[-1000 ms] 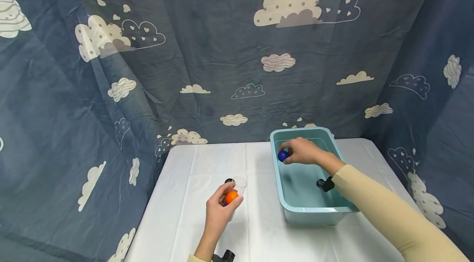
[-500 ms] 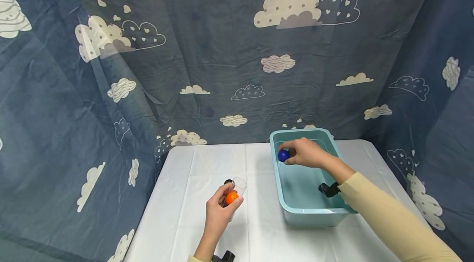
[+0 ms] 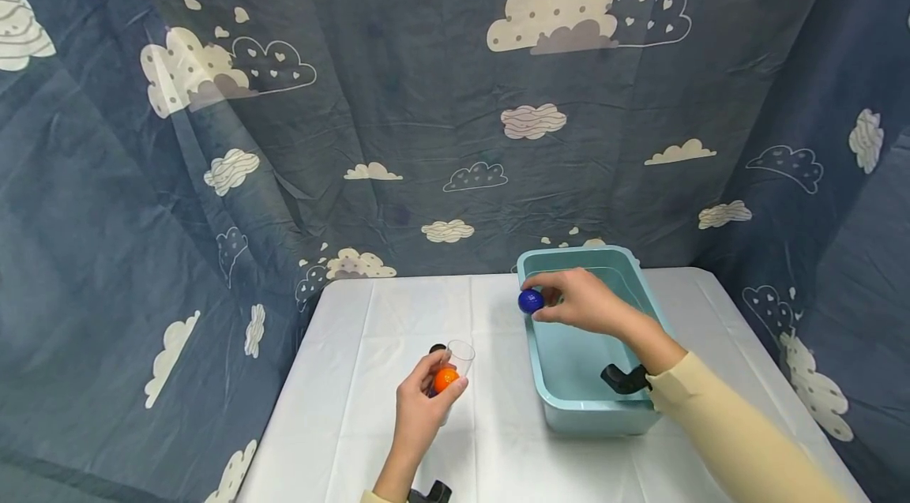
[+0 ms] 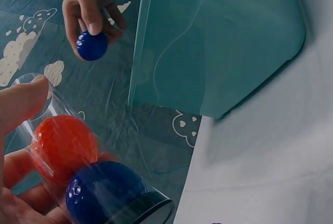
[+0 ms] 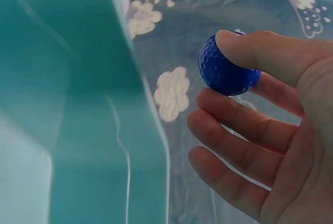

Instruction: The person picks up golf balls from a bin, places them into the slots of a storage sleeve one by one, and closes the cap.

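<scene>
Left fingers [image 4: 16, 169] round upward-pointing tube [image 4: 56, 104]

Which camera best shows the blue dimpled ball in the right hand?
The right wrist view: the blue dimpled ball, held by the right hand, appears largest, its dimples clear. The head view shows it small, overlapping the teal plastic bin's rim; the left wrist view shows it small, in the background.

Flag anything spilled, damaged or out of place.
Nothing visibly stands out: the tub stands upright, the left hand holds the clear cup with an orange ball and blue ball inside, and the right hand pinches another blue ball.
</scene>
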### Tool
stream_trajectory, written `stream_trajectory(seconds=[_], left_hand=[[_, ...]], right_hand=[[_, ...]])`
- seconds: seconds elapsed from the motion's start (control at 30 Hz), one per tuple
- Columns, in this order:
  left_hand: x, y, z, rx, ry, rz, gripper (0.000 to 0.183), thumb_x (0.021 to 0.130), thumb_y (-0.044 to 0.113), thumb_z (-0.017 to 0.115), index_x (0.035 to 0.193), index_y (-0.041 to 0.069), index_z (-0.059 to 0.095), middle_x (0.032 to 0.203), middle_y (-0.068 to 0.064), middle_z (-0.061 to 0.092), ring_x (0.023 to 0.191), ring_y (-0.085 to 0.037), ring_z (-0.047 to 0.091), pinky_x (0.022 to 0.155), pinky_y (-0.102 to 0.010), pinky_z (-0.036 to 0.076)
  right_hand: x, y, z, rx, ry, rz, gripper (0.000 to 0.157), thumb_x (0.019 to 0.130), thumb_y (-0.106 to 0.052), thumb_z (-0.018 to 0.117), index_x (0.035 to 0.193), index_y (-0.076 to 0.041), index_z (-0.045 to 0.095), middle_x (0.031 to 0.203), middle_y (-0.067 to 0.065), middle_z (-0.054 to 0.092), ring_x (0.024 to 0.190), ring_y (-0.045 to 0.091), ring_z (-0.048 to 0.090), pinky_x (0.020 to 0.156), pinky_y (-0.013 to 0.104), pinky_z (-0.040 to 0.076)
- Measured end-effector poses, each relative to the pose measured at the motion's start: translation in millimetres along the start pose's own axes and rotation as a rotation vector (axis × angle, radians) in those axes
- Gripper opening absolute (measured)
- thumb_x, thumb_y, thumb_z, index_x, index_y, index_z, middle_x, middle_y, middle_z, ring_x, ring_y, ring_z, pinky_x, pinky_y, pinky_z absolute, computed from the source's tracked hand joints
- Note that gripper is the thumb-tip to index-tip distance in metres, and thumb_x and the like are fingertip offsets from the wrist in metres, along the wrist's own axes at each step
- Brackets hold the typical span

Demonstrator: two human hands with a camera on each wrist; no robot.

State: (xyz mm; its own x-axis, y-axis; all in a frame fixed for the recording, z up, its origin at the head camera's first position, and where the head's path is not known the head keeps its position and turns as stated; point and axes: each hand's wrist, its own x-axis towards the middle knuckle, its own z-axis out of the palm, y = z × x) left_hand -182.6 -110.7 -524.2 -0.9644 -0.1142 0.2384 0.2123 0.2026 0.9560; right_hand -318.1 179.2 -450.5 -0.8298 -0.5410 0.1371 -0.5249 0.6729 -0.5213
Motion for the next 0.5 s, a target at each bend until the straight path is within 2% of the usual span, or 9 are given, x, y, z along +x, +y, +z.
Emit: stream_trajectory(seconds=[0.2, 0.4, 0.5], left_hand=[[-0.2, -0.1, 0.4, 0.002, 0.001, 0.002, 0.041, 0.081, 0.003, 0.083, 0.118, 0.012, 0.068, 0.106, -0.01, 0.071, 0.097, -0.03, 0.07, 0.087, -0.037, 0.056], [-1.1, -1.3, 0.6, 0.014, 0.002, -0.011, 0.041, 0.081, 0.004, 0.083, 0.119, 0.012, 0.068, 0.106, -0.008, 0.071, 0.097, -0.028, 0.07, 0.088, -0.038, 0.055], [-1.4, 0.3, 0.3, 0.02, 0.004, -0.01, 0.042, 0.082, 0.004, 0.083, 0.119, 0.013, 0.068, 0.106, -0.012, 0.071, 0.097, -0.028, 0.07, 0.088, -0.039, 0.055]], right_hand=[[-2, -15, 8.5, 0.052, 0.038, -0.005, 0.045, 0.082, -0.029, 0.085, 0.124, -0.023, 0.07, 0.084, -0.012, 0.066, 0.08, 0.009, 0.062, 0.068, 0.033, 0.051], [-3, -33, 20.5, 0.122, 0.031, -0.02, 0.046, 0.083, -0.028, 0.084, 0.126, -0.024, 0.069, 0.085, -0.012, 0.067, 0.083, 0.011, 0.063, 0.068, 0.032, 0.054], [-3, -41, 26.6, 0.159, 0.034, -0.042, 0.046, 0.084, -0.027, 0.084, 0.127, -0.023, 0.068, 0.085, -0.011, 0.067, 0.083, 0.01, 0.064, 0.072, 0.031, 0.055]])
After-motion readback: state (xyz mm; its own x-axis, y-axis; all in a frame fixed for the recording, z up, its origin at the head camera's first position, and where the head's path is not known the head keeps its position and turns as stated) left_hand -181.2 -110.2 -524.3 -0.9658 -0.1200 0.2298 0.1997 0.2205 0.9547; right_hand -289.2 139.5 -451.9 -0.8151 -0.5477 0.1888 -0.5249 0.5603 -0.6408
